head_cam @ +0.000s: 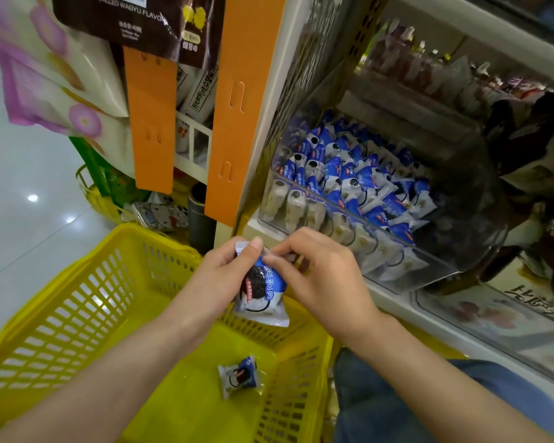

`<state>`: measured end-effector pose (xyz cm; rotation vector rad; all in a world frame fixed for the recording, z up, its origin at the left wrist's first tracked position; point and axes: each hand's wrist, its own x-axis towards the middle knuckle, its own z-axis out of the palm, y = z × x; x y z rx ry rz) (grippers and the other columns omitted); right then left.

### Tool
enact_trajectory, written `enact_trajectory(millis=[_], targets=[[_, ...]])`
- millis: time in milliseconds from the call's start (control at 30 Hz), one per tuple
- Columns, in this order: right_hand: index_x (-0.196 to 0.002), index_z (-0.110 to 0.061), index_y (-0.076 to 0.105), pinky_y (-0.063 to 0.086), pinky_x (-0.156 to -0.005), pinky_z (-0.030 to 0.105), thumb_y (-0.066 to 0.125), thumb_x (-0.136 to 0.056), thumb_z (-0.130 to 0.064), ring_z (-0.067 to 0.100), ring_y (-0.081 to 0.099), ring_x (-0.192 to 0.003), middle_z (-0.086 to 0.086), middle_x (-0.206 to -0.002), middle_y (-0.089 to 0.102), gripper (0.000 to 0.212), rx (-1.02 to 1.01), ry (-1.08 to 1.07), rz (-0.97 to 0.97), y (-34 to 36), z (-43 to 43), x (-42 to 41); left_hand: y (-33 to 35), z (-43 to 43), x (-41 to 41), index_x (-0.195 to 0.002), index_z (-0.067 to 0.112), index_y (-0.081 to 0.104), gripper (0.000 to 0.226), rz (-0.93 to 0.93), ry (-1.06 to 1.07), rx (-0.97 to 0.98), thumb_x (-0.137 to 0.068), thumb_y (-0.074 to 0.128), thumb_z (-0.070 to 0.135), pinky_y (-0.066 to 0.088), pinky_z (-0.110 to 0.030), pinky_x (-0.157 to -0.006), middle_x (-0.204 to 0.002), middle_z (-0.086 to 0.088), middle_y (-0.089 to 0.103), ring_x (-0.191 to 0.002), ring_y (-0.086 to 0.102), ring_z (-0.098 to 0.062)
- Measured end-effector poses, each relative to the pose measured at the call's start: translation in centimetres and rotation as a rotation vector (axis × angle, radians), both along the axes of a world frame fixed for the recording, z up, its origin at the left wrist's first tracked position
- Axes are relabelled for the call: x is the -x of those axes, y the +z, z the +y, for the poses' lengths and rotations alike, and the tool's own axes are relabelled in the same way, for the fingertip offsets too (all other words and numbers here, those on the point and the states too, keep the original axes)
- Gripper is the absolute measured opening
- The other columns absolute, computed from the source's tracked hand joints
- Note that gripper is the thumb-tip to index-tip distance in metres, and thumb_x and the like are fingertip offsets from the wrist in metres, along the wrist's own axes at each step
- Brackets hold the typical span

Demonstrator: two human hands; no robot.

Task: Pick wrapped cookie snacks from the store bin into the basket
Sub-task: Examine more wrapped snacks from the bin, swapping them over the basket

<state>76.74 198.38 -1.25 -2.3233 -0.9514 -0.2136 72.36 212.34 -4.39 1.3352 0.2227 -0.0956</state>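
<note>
A blue and white wrapped cookie snack [263, 295] hangs over the far rim of the yellow basket [87, 302]. My left hand [224, 276] grips its left side with the thumb on top. My right hand [317, 276] pinches the wrapper's upper edge from the right. One more wrapped cookie snack [239, 375] lies on the basket floor. The clear store bin [429, 260], on the shelf to the right, holds several of the same blue and white snacks [349, 174].
Orange shelf strips [237, 107] and hanging snack bags [55, 75] stand behind the basket. A second yellow basket [93, 196] sits on the shiny floor at the left. Dark packets [525, 139] fill the shelf right of the bin. My knee in jeans [381, 404] is beside the basket.
</note>
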Motion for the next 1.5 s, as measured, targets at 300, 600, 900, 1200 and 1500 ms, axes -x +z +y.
enact_trajectory(millis=[300,600,900,1200,1500], targets=[[-0.085,-0.018,0.054,0.055,-0.056,0.021,0.059,-0.088,-0.010,0.008,0.065,-0.065,0.004,-0.077,0.065,0.010,-0.344,-0.277,0.692,-1.1,-0.2,-0.5,-0.7,0.9,1.6,-0.110,0.005,0.057,0.040,0.131,0.082,-0.106,-0.074,0.073,0.005,0.053,-0.019,-0.063,-0.099,-0.010,0.071,-0.081,0.068,-0.017],[-0.126,-0.022,0.038,0.048,-0.084,0.029,0.069,-0.081,-0.018,0.013,0.058,-0.099,0.004,-0.119,0.061,0.054,0.199,-0.142,0.730,-2.1,0.1,-0.2,-0.5,2.0,1.7,-0.083,0.019,0.069,0.012,-0.023,0.267,-0.194,-0.079,0.067,0.008,0.050,-0.010,-0.058,-0.072,0.009,0.073,-0.066,0.066,0.001],[-0.107,-0.015,0.063,0.051,-0.084,0.044,0.063,-0.086,-0.026,0.016,0.064,-0.093,0.001,-0.099,0.069,0.024,0.004,0.082,0.624,-0.8,1.0,0.6,-0.3,1.7,2.1,-0.077,0.036,0.067,0.025,-0.126,0.150,-0.526,-0.080,0.069,0.011,0.051,-0.026,-0.069,-0.076,0.012,0.072,-0.075,0.066,-0.008],[-0.092,-0.010,0.065,0.051,-0.080,0.053,0.059,-0.089,-0.021,0.026,0.067,-0.087,0.013,-0.089,0.070,0.013,-0.198,-0.002,0.743,-1.2,1.2,0.5,-0.5,1.6,2.0,-0.075,0.023,0.066,0.017,-0.091,0.195,-0.355,-0.088,0.059,0.014,0.054,-0.040,-0.071,-0.073,-0.001,0.071,-0.074,0.067,-0.015],[-0.082,-0.023,0.062,0.051,-0.065,0.031,0.061,-0.088,-0.028,0.007,0.057,-0.075,-0.009,-0.077,0.060,0.008,-0.012,0.074,0.288,-1.0,0.9,0.6,-0.3,1.5,2.0,-0.074,0.014,0.064,0.018,-0.045,0.148,-0.287,-0.089,0.056,0.016,0.046,-0.034,-0.064,-0.069,-0.007,0.065,-0.066,0.057,-0.010]])
